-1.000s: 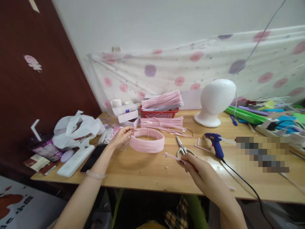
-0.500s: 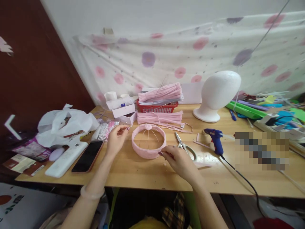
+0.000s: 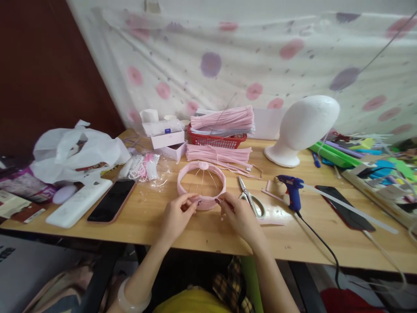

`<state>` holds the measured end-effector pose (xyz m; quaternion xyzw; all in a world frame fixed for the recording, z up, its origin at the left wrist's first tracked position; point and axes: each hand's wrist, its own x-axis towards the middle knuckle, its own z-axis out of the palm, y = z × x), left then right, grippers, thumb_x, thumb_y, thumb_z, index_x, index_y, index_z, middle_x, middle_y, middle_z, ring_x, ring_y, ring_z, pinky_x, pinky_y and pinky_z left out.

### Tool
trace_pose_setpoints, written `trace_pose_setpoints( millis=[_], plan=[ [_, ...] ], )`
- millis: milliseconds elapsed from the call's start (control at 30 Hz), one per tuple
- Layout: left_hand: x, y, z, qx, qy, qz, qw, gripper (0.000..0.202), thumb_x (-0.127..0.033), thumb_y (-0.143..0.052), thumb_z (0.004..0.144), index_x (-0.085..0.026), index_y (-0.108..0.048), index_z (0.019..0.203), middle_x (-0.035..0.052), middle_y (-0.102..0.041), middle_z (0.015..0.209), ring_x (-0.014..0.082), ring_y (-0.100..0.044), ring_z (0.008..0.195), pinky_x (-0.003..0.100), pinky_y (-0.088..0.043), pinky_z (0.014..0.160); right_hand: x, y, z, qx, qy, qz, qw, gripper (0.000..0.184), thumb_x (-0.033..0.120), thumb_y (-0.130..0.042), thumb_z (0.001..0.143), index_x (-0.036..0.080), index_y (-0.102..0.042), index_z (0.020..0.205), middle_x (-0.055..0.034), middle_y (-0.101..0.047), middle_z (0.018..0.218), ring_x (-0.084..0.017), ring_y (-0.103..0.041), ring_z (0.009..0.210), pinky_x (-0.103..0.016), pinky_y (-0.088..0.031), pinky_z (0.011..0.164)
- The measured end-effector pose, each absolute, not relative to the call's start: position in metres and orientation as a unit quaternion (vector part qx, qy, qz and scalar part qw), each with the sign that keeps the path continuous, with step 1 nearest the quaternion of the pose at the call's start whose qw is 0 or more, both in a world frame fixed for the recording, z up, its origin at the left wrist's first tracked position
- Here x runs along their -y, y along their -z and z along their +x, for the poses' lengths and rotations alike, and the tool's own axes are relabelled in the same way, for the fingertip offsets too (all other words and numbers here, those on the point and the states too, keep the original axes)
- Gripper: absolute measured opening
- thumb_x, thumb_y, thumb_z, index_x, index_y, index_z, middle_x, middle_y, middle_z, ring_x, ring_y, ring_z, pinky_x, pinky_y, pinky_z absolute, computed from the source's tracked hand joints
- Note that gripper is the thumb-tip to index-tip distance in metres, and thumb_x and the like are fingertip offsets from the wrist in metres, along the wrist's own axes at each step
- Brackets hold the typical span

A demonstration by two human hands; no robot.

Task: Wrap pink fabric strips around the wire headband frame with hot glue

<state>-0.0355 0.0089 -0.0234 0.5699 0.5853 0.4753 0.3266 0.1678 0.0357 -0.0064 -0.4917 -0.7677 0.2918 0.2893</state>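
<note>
A pink fabric-covered ring (image 3: 184, 173) with thin wires meeting at a round tab at its back rests on the wooden table. On its near rim, my left hand (image 3: 180, 214) pinches the band from the left, thumb and fingertips together. My right hand (image 3: 237, 212) pinches the same band a little to the right. Scissors (image 3: 250, 198) with pale handles lie just beyond my right hand. Farther right stands a blue glue gun (image 3: 292, 191) with a clear glue stick. Behind the ring is a bundle of pink strips (image 3: 220, 154).
A red basket (image 3: 216, 140) holds more pink strips. To its right stands a white foam head (image 3: 301, 130). A dark phone (image 3: 112, 202), a white plastic bag (image 3: 76, 152) and a bag of beads (image 3: 143, 167) lie left. Another phone (image 3: 345, 208) lies right; a cord hangs over the front edge.
My left hand has come down and right from beside the ring to its near rim. My right hand stays at the rim. The view has shifted slightly.
</note>
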Motion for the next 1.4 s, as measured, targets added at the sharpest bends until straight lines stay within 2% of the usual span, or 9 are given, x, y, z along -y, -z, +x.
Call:
trace_pose_setpoints(
  millis=[300,467,633,800,933,1033,1233,1400],
  plan=[
    [-0.012,0.032,-0.030,-0.585,-0.467,0.565,0.346,0.030,-0.040,-0.058,0.084,-0.019,-0.072,0.100,0.0002,-0.067,0.064,0.0179,-0.066,0.061,0.029,-0.052,0.063,-0.034,0.014,0.168,0.771,-0.288,-0.496,0.278,0.023,0.031,-0.047,0.098,0.021,-0.061,0.082,0.0014,-0.060,0.060,-0.016,-0.055,0.056,-0.025,-0.034,0.058],
    [-0.015,0.038,-0.030,-0.593,-0.452,0.571,0.344,0.028,-0.036,-0.069,0.076,-0.020,-0.069,0.098,0.0023,-0.072,0.074,0.0206,-0.070,0.072,0.032,-0.055,0.072,-0.033,0.012,0.168,0.784,-0.311,-0.459,0.278,0.023,0.029,-0.045,0.099,0.021,-0.065,0.089,0.0021,-0.059,0.062,-0.014,-0.056,0.057,-0.023,-0.038,0.060],
    [-0.019,0.035,-0.042,-0.583,-0.431,0.591,0.353,0.028,-0.028,-0.068,0.073,-0.021,-0.068,0.099,0.0029,-0.075,0.083,0.0205,-0.072,0.078,0.032,-0.057,0.075,-0.037,0.008,0.165,0.791,-0.316,-0.439,0.288,0.023,0.032,-0.047,0.100,0.021,-0.066,0.092,0.0015,-0.062,0.065,-0.014,-0.058,0.060,-0.023,-0.041,0.063],
    [-0.022,0.027,-0.064,-0.597,-0.424,0.603,0.317,0.026,-0.030,-0.071,0.071,-0.021,-0.067,0.094,0.0001,-0.070,0.072,0.0190,-0.066,0.068,0.034,-0.054,0.072,-0.040,0.006,0.179,0.782,-0.301,-0.463,0.288,0.023,0.029,-0.048,0.099,0.021,-0.068,0.091,0.0010,-0.064,0.063,-0.015,-0.060,0.059,-0.023,-0.040,0.062],
    [-0.014,0.021,-0.070,-0.600,-0.438,0.604,0.289,0.034,-0.029,-0.070,0.071,-0.021,-0.064,0.104,-0.0015,-0.067,0.074,0.0177,-0.064,0.071,0.033,-0.053,0.074,-0.043,0.005,0.181,0.786,-0.295,-0.470,0.274,0.021,0.028,-0.050,0.097,0.021,-0.069,0.091,0.0007,-0.065,0.062,-0.016,-0.061,0.060,-0.024,-0.040,0.061],
    [-0.005,0.019,-0.059,-0.605,-0.466,0.585,0.274,0.034,-0.031,-0.067,0.074,-0.021,-0.062,0.107,-0.0021,-0.064,0.073,0.0163,-0.063,0.068,0.029,-0.052,0.068,-0.045,0.007,0.175,0.791,-0.292,-0.470,0.261,0.022,0.030,-0.049,0.097,0.022,-0.068,0.090,0.0012,-0.065,0.061,-0.016,-0.062,0.060,-0.024,-0.039,0.061],
    [-0.005,0.019,-0.026,-0.620,-0.439,0.567,0.319,0.028,-0.034,-0.060,0.081,-0.020,-0.071,0.102,0.0005,-0.071,0.065,0.0158,-0.063,0.053,0.027,-0.050,0.057,-0.046,0.009,0.174,0.785,-0.255,-0.507,0.248,0.023,0.030,-0.047,0.098,0.022,-0.065,0.084,-0.0002,-0.066,0.062,-0.017,-0.061,0.058,-0.025,-0.036,0.058],
    [-0.010,0.020,-0.010,-0.626,-0.433,0.553,0.339,0.029,-0.036,-0.057,0.084,-0.019,-0.073,0.101,0.0011,-0.073,0.063,0.0151,-0.062,0.044,0.026,-0.049,0.051,-0.043,0.007,0.176,0.781,-0.227,-0.530,0.239,0.024,0.032,-0.047,0.097,0.022,-0.063,0.082,-0.0018,-0.066,0.063,-0.018,-0.060,0.058,-0.025,-0.034,0.058]
  ],
)
